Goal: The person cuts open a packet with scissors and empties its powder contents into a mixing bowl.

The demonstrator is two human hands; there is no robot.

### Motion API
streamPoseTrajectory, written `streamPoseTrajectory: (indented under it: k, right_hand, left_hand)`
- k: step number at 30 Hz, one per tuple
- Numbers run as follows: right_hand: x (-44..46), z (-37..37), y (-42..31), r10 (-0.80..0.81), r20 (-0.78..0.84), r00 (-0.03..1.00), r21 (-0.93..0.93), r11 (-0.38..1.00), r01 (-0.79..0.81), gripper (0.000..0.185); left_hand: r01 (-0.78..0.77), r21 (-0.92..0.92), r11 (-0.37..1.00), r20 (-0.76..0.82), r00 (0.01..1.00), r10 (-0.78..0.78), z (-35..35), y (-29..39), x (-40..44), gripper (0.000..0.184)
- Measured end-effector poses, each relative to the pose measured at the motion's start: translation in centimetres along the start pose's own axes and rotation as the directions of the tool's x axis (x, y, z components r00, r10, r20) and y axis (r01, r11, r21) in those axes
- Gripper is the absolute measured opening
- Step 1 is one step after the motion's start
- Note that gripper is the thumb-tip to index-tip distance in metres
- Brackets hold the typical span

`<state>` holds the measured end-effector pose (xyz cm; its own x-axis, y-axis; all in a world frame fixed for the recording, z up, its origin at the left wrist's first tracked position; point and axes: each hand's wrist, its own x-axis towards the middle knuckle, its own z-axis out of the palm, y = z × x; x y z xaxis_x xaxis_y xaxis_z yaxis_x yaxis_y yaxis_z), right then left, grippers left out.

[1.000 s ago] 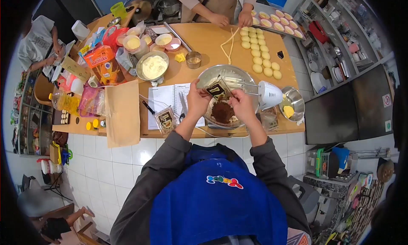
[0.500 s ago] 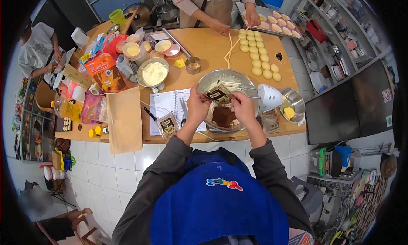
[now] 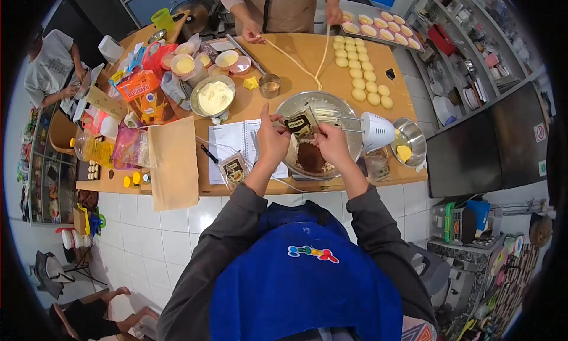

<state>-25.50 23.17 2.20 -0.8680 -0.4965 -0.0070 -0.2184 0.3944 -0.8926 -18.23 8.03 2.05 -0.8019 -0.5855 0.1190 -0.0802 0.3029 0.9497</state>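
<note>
My left hand [image 3: 274,142] grips the left side of a small dark-and-cream packet [image 3: 300,123], thumb raised. My right hand [image 3: 332,144] pinches its right lower edge. The packet is tilted above a steel mixing bowl [image 3: 353,113]. Inside the bowl, dark brown powder [image 3: 310,157] lies in a heap on a pale crumbly mixture. A white hand mixer [image 3: 377,132] rests at the bowl's right side, its beaters reaching in over the rim. To the left, a similar packet [image 3: 234,169] lies on an open notebook [image 3: 228,138].
Across the wooden table a co-worker's hands [image 3: 253,32] stretch a dough strand [image 3: 296,61]. Dough balls [image 3: 358,80] stand in rows beside a tray of filled cups [image 3: 378,28]. A bowl of cream [image 3: 215,98], ingredient bags and an oil bottle [image 3: 94,152] crowd the left.
The packet has shifted slightly and its tilt has changed; my right hand sits lower on it. Across the table, the co-worker's hands have moved apart and back, spreading the dough strand into a V.
</note>
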Motion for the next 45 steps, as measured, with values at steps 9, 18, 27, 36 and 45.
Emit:
streamPoseTrajectory:
  k: [9, 18, 27, 36, 45]
  right_hand:
    - [1.1, 0.4, -0.9, -0.194, -0.122, 0.973, -0.130, 0.975, 0.178, 0.015]
    - [1.2, 0.8, -0.9, -0.192, -0.180, 0.965, -0.126, 0.977, 0.171, 0.016]
    - [0.0, -0.1, -1.5, -0.132, -0.066, 0.989, -0.140, 0.983, 0.122, 0.016]
    - [-1.9, -1.3, -0.3, -0.085, -0.190, 0.978, -0.037, 0.996, 0.080, 0.016]
    - [-3.8, -2.7, 1.2, 0.006, -0.166, 0.986, -0.026, 1.000, -0.011, 0.017]
  left_hand:
    - [-0.064, 0.068, 0.996, 0.009, 0.998, 0.064, -0.2, -0.5, 1.0, 0.081]
    - [-0.092, 0.062, 0.994, -0.050, 0.994, 0.095, 0.4, -2.1, 2.3, 0.080]
    - [-0.052, 0.056, 0.997, 0.009, 0.999, 0.052, -0.3, -1.1, 1.7, 0.081]
    - [-0.016, -0.045, 0.999, 0.089, 0.996, 0.020, 0.2, -0.1, -0.7, 0.081]
    - [-0.054, -0.027, 0.998, 0.152, 0.987, 0.057, 1.5, 1.7, -2.3, 0.081]
